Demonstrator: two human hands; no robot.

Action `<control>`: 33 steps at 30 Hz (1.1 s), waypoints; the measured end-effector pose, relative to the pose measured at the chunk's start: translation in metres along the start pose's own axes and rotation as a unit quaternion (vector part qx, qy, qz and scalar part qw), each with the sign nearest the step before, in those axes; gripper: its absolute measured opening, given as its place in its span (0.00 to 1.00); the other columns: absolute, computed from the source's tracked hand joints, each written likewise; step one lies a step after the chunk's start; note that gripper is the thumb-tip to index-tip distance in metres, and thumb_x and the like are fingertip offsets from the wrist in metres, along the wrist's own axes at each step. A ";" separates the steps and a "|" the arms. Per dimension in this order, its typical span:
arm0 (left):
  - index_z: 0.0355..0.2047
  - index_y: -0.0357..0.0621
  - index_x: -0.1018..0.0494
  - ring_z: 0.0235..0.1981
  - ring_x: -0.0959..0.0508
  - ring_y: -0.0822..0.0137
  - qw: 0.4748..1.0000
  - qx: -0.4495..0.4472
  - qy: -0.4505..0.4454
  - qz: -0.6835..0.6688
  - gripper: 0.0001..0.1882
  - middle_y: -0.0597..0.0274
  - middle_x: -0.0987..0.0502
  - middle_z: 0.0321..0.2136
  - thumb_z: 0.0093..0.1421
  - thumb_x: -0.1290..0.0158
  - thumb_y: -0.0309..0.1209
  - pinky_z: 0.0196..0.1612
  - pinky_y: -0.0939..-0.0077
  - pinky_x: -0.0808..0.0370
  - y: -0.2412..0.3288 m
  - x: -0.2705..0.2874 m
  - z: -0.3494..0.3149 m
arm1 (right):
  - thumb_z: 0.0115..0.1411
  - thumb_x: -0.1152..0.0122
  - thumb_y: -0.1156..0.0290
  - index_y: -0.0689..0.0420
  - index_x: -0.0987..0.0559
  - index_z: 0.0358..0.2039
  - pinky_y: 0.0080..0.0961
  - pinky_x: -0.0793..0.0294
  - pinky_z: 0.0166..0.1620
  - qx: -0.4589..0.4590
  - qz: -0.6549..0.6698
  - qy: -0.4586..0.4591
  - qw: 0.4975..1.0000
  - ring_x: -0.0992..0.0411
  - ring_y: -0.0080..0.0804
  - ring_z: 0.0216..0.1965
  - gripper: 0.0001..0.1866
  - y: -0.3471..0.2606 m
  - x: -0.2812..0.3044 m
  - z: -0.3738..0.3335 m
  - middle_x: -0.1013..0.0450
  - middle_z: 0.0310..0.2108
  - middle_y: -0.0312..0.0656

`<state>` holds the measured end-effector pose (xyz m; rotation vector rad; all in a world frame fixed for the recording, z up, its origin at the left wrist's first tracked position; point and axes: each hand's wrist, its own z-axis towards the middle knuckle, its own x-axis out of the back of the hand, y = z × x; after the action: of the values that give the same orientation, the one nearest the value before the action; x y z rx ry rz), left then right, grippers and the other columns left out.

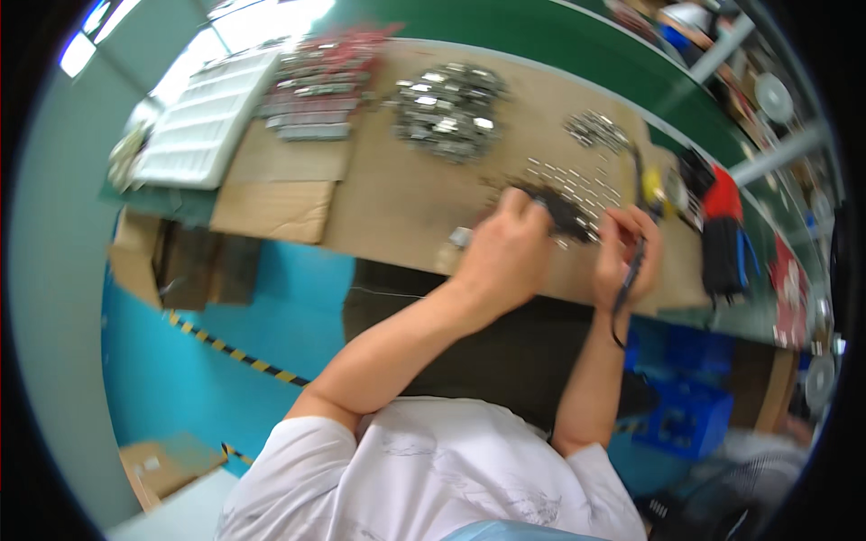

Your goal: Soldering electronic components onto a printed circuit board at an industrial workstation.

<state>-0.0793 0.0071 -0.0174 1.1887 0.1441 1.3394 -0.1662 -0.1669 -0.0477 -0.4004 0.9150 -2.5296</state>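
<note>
My left hand (507,251) is closed, its fingertips pinched at the edge of a pile of small dark parts (566,215). A tiny bright spot shows at its fingertips, too blurred to name. Just right of the pile, my right hand (635,257) has its fingers curled together; what they hold is hidden. A slim black cord-like strip (626,290) runs along this hand and loops below it. Beyond the dark pile, small silver pins (577,180) lie in rows on the brown board. A small silver block (460,237) sits beside my left wrist.
A heap of shiny metal parts (449,113) and a smaller heap (595,131) lie farther back. Stacked metal pieces with red wrapping (316,90) and a white ribbed tray (203,117) stand left. A black pouch (724,257) and yellow item (655,187) are right.
</note>
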 end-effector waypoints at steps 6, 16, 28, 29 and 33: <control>0.30 0.34 0.21 0.38 0.18 0.48 0.949 0.008 -0.154 0.275 0.16 0.45 0.23 0.36 0.60 0.37 0.38 0.42 0.61 0.17 0.005 0.050 0.007 | 0.65 0.37 0.85 0.66 0.25 0.55 0.22 0.19 0.40 -0.008 0.002 -0.034 0.999 0.21 0.28 0.37 0.18 -0.002 0.003 -0.003 0.19 0.41 0.49; 0.30 0.36 0.18 0.38 0.17 0.48 0.954 0.067 -0.170 0.236 0.09 0.46 0.19 0.33 0.60 0.43 0.30 0.43 0.58 0.18 -0.007 0.084 0.002 | 0.65 0.36 0.82 0.64 0.23 0.52 0.23 0.20 0.40 -0.008 -0.020 -0.044 0.999 0.22 0.28 0.34 0.15 -0.009 0.003 0.001 0.18 0.39 0.46; 0.39 0.38 0.15 0.19 0.19 0.70 0.899 0.269 0.204 0.277 0.14 0.58 0.15 0.25 0.64 0.37 0.38 0.27 0.72 0.21 -0.147 0.368 0.104 | 0.63 0.34 0.83 0.64 0.21 0.47 0.26 0.19 0.39 0.080 -0.085 -0.076 0.990 0.19 0.35 0.34 0.12 -0.020 -0.002 0.004 0.18 0.37 0.47; 0.37 0.40 0.15 0.19 0.19 0.71 0.888 0.299 0.198 0.287 0.13 0.60 0.15 0.24 0.65 0.38 0.39 0.30 0.71 0.20 -0.164 0.385 0.115 | 0.62 0.33 0.83 0.64 0.20 0.46 0.27 0.19 0.38 0.102 -0.097 -0.085 0.986 0.19 0.36 0.33 0.12 -0.022 -0.004 0.004 0.18 0.37 0.47; 0.30 0.44 0.14 0.21 0.18 0.74 0.842 0.394 0.181 0.322 0.15 0.65 0.16 0.20 0.66 0.41 0.40 0.32 0.73 0.20 -0.251 0.424 0.136 | 0.63 0.35 0.83 0.63 0.20 0.48 0.27 0.18 0.41 0.112 -0.124 -0.130 0.977 0.18 0.35 0.35 0.13 -0.025 -0.005 0.003 0.18 0.37 0.47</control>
<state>0.3111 0.3189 0.0873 1.7396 0.6683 2.2193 -0.1677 -0.1487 -0.0298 -0.7923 0.5010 -2.6795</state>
